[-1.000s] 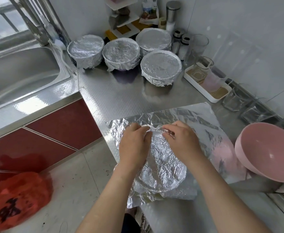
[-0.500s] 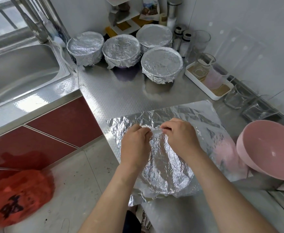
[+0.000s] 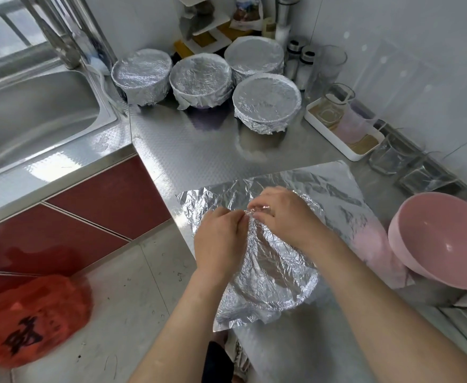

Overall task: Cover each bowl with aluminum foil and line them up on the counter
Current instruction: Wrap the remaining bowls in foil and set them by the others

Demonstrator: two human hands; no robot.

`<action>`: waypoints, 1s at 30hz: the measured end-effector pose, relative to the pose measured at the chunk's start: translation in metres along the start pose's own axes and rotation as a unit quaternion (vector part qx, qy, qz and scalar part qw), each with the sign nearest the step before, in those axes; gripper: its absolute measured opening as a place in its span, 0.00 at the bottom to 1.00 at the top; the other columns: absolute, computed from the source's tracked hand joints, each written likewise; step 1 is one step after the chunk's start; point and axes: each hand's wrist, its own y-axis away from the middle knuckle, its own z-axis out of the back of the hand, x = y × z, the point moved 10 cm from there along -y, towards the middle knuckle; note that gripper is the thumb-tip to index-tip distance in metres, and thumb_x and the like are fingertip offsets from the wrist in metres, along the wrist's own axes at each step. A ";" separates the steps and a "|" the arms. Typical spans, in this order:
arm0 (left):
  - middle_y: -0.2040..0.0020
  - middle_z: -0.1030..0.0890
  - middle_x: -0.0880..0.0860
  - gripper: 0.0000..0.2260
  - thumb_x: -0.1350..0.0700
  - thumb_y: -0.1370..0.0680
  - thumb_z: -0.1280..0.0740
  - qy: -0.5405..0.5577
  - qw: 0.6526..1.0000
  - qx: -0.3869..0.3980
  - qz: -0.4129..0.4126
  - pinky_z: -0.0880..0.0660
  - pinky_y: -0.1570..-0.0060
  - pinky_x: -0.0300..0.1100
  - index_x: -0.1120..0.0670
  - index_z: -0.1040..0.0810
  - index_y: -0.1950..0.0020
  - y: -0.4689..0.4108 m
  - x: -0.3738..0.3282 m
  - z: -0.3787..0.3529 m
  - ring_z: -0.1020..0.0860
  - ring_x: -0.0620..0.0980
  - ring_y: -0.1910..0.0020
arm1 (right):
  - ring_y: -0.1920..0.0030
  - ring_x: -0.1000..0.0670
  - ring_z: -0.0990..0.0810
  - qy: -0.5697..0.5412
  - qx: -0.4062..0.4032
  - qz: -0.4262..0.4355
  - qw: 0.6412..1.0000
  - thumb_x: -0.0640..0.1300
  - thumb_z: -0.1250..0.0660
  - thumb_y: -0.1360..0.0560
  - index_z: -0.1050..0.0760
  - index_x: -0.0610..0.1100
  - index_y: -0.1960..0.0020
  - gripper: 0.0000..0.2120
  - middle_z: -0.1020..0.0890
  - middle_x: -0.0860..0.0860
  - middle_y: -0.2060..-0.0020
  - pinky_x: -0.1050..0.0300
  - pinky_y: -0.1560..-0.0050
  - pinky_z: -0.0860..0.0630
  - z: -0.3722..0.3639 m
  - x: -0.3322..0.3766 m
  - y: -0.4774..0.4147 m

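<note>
While left hand (image 3: 219,240) pinches foil (image 3: 271,275) | right hand (image 3: 285,215) pinches alongside, fingertips meeting

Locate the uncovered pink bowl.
Head view, far right: the pink bowl sits tilted on the counter, just right of the loose foil sheet, nearer than the glass jars.

Foil sheet (image 3: 271,272) at 5 o'clock hides what it covers, only a round rim outline shows. Left hand (image 3: 218,241) and right hand (image 3: 285,217) pinch it, fingertips partly buried in creases. Pink bowl (image 3: 445,236) at 3 clipped by frame edge. Orange bag (image 3: 33,319) at 8 blurred, print unreadable.
</note>
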 end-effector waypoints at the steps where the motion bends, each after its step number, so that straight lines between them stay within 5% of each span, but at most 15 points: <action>1: 0.59 0.23 0.50 0.12 0.49 0.19 0.36 -0.004 1.000 0.008 -0.002 0.37 0.64 0.43 0.53 0.16 0.53 -0.001 0.001 -0.003 0.27 0.50 0.57 | 0.49 0.50 0.25 0.003 -0.014 -0.018 1.000 0.45 0.30 0.25 0.19 0.47 0.45 0.09 0.20 0.51 0.51 0.53 0.48 0.27 0.005 -0.005 0.003; 6: 0.57 0.21 0.50 0.12 0.50 0.19 0.36 0.006 1.000 0.018 -0.016 0.27 0.61 0.45 0.54 0.16 0.53 -0.004 -0.002 -0.006 0.24 0.50 0.59 | 0.53 0.50 0.22 0.005 -0.058 -0.094 0.994 0.43 0.32 0.24 0.18 0.46 0.45 0.09 0.19 0.50 0.52 0.54 0.51 0.24 0.021 -0.035 0.023; 12: 0.59 0.20 0.53 0.10 0.53 0.20 0.34 0.025 0.999 0.008 -0.036 0.28 0.62 0.43 0.57 0.15 0.55 -0.003 -0.006 -0.005 0.23 0.52 0.64 | 0.58 0.49 0.23 0.009 -0.075 -0.116 0.990 0.40 0.33 0.23 0.17 0.44 0.50 0.07 0.18 0.49 0.58 0.56 0.58 0.26 0.016 -0.036 0.024; 19: 0.61 0.21 0.54 0.07 0.55 0.21 0.32 0.041 0.998 -0.013 -0.039 0.26 0.64 0.47 0.56 0.16 0.52 0.000 -0.006 -0.004 0.24 0.54 0.64 | 0.52 0.50 0.22 -0.014 -0.032 -0.144 0.989 0.44 0.34 0.23 0.19 0.46 0.47 0.07 0.19 0.50 0.52 0.52 0.48 0.24 0.010 -0.041 0.023; 22: 0.60 0.21 0.54 0.07 0.55 0.21 0.33 0.059 0.997 -0.012 -0.041 0.27 0.63 0.46 0.56 0.16 0.53 -0.002 -0.007 -0.006 0.24 0.53 0.62 | 0.45 0.49 0.22 -0.004 0.009 -0.159 0.987 0.48 0.36 0.21 0.22 0.46 0.40 0.12 0.19 0.51 0.45 0.53 0.44 0.26 0.005 -0.041 0.023; 30: 0.59 0.25 0.50 0.07 0.56 0.20 0.34 0.077 0.996 0.035 -0.021 0.38 0.62 0.41 0.56 0.16 0.50 -0.006 0.000 -0.017 0.28 0.49 0.60 | 0.54 0.47 0.20 -0.045 0.060 -0.150 0.986 0.46 0.38 0.21 0.20 0.49 0.47 0.09 0.17 0.50 0.56 0.49 0.52 0.23 -0.010 -0.038 0.016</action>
